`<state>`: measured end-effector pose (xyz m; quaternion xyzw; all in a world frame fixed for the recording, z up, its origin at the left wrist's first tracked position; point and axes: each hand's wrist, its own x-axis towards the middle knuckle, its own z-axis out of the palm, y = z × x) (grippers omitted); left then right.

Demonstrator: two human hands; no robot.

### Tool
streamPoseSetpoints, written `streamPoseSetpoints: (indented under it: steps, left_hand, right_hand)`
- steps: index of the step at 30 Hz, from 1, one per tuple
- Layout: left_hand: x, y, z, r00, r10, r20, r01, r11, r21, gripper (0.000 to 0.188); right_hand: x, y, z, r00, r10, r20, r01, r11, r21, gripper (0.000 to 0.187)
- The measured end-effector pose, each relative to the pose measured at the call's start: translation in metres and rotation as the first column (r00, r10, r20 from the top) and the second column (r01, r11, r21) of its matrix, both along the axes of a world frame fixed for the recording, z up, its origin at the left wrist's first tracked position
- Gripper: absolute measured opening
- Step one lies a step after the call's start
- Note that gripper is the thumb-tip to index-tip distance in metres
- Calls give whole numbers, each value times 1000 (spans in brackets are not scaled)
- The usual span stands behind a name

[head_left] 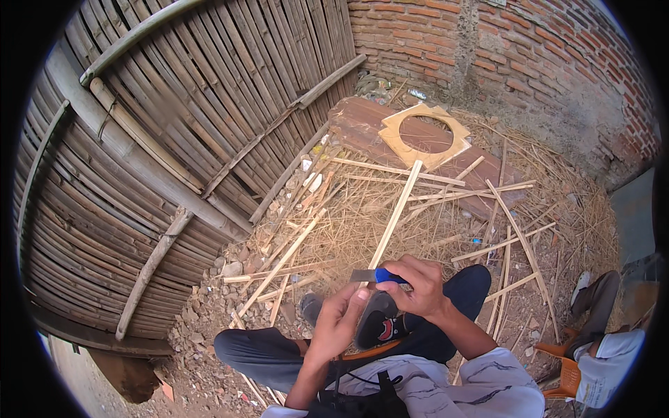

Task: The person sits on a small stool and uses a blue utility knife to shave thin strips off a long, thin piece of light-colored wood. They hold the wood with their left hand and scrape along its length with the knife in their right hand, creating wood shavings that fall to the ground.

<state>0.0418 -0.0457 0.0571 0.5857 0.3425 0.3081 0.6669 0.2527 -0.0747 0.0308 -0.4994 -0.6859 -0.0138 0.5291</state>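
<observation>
In the head view, a long, thin, pale strip (395, 216) is out in front of the person's body, above the ground (202, 348), slanting up and a bit to the right. It looks straight, flat and light yellow, like split wood or bamboo. The left hand (339, 320) pinches its near end, and the right hand (420, 285) is wrapped round the blue handle of a knife (382, 276). The knife's wide grey blade lies across the strip, pointing left. The hands are close together, but I cannot tell if they touch. They and the knife hide part of the strip's near end. More pale sticks (519, 240) lie crisscross on the ground, over messy, dry straw (362, 202). Past the strip, a yellow wooden piece (431, 160) with a pointy edge and a big round hole sits on a flat brown board (362, 125). Bumpy stones (232, 269) are by the left wall (202, 76), which is made of round, grey-brown poles. The back wall (411, 35) is rough red brick. Another person (599, 306) is at the right edge, by an orange chair (568, 380).
</observation>
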Motion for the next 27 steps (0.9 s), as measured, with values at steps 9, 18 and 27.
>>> streamPoseSetpoints:
  steps: [9,18,27]
  left_hand:
    - [-6,-3,-5,992,27,-123,-24,999,24,32]
    - [-16,4,-3,982,-4,-187,21,996,90,32]
    - [-45,-2,-37,965,98,-242,-65,988,141,30]
  right_hand:
    - [1,0,1,995,-31,92,33,999,-19,31]
    - [17,10,10,972,-154,176,147,988,50,26]
    - [103,24,45,823,-549,-147,553,833,-18,29]
